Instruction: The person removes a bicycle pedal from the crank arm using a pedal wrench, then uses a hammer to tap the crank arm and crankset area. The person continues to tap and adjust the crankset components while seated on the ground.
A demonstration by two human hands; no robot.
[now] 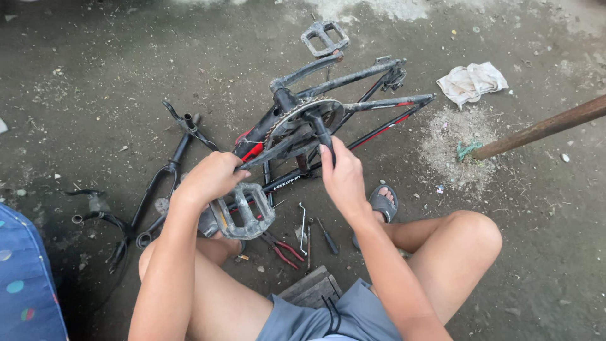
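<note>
A black and red bicycle frame [353, 107] lies on the dirt ground in front of me, with its chainring [303, 117] and crank arms attached. My left hand [211, 177] is closed around the near crank arm, just above a grey pedal [243, 211]. My right hand [341, 173] grips another crank arm [319, 129] at the chainring. The far grey pedal [325, 38] sticks up at the top of the frame.
A black fork and handlebar parts [158, 189] lie to the left. Red-handled pliers [284, 247], a screwdriver [327, 237] and a wrench [303, 221] rest between my legs. A white rag [470, 82] and a brown pole [543, 126] are at the right. Blue fabric [25, 284] sits at the lower left.
</note>
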